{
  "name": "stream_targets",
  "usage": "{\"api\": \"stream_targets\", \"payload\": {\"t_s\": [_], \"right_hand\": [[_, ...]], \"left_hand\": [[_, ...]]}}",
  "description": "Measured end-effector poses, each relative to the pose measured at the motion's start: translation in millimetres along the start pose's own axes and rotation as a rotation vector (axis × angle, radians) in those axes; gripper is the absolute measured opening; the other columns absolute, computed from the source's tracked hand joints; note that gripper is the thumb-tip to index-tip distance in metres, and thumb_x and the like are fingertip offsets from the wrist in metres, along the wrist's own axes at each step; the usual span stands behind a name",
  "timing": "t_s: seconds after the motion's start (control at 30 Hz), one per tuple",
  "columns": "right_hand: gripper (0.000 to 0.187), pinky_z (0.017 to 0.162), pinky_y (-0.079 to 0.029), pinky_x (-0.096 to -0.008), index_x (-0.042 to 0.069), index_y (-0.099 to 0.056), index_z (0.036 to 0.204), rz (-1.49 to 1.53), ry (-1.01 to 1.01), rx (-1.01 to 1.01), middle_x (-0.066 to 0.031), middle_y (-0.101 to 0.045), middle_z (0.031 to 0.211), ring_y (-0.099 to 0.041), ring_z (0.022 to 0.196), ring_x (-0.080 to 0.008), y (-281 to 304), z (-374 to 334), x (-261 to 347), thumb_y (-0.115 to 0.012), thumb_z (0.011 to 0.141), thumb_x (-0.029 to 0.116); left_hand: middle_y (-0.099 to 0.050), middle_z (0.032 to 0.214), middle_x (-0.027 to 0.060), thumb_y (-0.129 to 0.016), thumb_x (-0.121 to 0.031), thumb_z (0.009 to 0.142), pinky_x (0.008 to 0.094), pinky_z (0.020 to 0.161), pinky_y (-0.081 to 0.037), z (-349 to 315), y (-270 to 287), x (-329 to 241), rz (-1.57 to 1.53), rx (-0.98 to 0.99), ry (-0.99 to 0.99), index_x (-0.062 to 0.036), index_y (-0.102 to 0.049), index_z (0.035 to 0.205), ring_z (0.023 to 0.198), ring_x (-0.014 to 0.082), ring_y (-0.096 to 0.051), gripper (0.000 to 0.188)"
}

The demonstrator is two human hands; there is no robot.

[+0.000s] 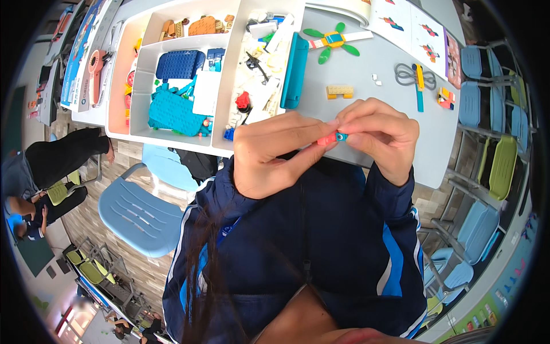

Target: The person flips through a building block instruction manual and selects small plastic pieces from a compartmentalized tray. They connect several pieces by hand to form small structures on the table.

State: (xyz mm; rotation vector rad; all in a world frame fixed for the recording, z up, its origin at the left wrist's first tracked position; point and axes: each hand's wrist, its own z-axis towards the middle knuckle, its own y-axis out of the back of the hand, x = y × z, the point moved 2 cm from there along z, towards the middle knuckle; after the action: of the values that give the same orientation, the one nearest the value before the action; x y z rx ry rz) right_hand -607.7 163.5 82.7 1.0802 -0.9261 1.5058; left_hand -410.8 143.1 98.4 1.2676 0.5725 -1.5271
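Loose strands of dark hair (209,275) hang over the navy jacket (275,241) of the person, who is at a grey table (395,106). Just above the jacket, near the table's edge, both hands come together. The left hand (275,152) pinches a small pink piece (326,139) between thumb and fingers. The right hand (381,135) has its thumb and fingers closed on a small teal piece (342,137), which bears a round mark like an eye. These two pieces touch end to end; they seem to be joined, but they are too small and too covered by fingers for me to be certain.

Beyond the hands, a tan brick (340,92) lies on the table, and farther is a build with green blades (333,39) near an open booklet (401,28). To the right are a coil of grey cord (404,74) and a small orange-and-yellow build (446,98). At left stands a white divided tray (172,143) of bricks, with a long teal part (294,71) against its right side.
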Motion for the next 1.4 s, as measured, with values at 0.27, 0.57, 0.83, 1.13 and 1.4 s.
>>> {"api": "stream_targets", "payload": {"t_s": [0.27, 0.57, 0.83, 1.13, 1.4], "right_hand": [[0.016, 0.079, -0.053, -0.0301, -0.005, -0.074, 0.094, 0.119, -0.053, -0.009, -0.0152, -0.068, 0.095, -0.067, 0.089, -0.0217, -0.1, -6.7, -8.0, -0.073, 0.079, -0.009], [0.020, 0.082, -0.051, -0.0303, -0.003, -0.073, 0.095, 0.042, -0.050, -0.125, -0.0128, -0.065, 0.100, -0.064, 0.091, -0.0196, 6.5, -8.9, -2.2, -0.077, 0.075, -0.008], [0.020, 0.079, -0.049, -0.0288, -0.003, -0.072, 0.094, -0.029, -0.072, -0.157, -0.0122, -0.067, 0.094, -0.064, 0.087, -0.0189, 8.0, -20.1, -2.9, -0.076, 0.075, -0.010], [0.018, 0.076, -0.050, -0.0282, -0.003, -0.070, 0.094, -0.029, -0.031, -0.240, -0.0127, -0.068, 0.091, -0.065, 0.084, -0.0191, -6.7, -29.4, -14.4, -0.074, 0.077, -0.009], [0.016, 0.069, -0.051, -0.0278, -0.002, -0.070, 0.092, -0.176, 0.057, -0.145, -0.0118, -0.068, 0.088, -0.067, 0.079, -0.0202, 2.5, -29.6, -14.2, -0.076, 0.078, -0.004]], "left_hand": [[-0.072, 0.085, 0.0153, -0.074, 0.009, 0.076, 0.0276, 0.062, -0.054, -2.0, -2.5, 1.7, -0.031, 0.033, -0.015, 0.0050, -0.073, 0.096, 0.071, 0.0220, -0.070, 0.021], [-0.069, 0.084, 0.0131, -0.076, 0.008, 0.073, 0.0282, 0.057, -0.051, 3.9, -14.5, 4.6, 0.049, -0.027, -0.190, 0.0037, -0.072, 0.099, 0.065, 0.0203, -0.065, 0.027], [-0.066, 0.081, 0.0124, -0.078, 0.008, 0.068, 0.0295, 0.057, -0.049, 9.7, -16.6, 11.7, 0.160, 0.061, -0.324, 0.0046, -0.070, 0.093, 0.066, 0.0223, -0.064, 0.027], [-0.067, 0.079, 0.0134, -0.079, 0.008, 0.065, 0.0269, 0.055, -0.049, 9.9, -16.7, 12.5, 0.272, 0.078, -0.391, 0.0060, -0.070, 0.090, 0.063, 0.0205, -0.065, 0.027], [-0.068, 0.081, 0.0149, -0.080, 0.006, 0.066, 0.0283, 0.054, -0.050, 7.5, -20.7, 16.3, 0.179, 0.114, -0.379, 0.0078, -0.070, 0.091, 0.063, 0.0226, -0.066, 0.027]]}}
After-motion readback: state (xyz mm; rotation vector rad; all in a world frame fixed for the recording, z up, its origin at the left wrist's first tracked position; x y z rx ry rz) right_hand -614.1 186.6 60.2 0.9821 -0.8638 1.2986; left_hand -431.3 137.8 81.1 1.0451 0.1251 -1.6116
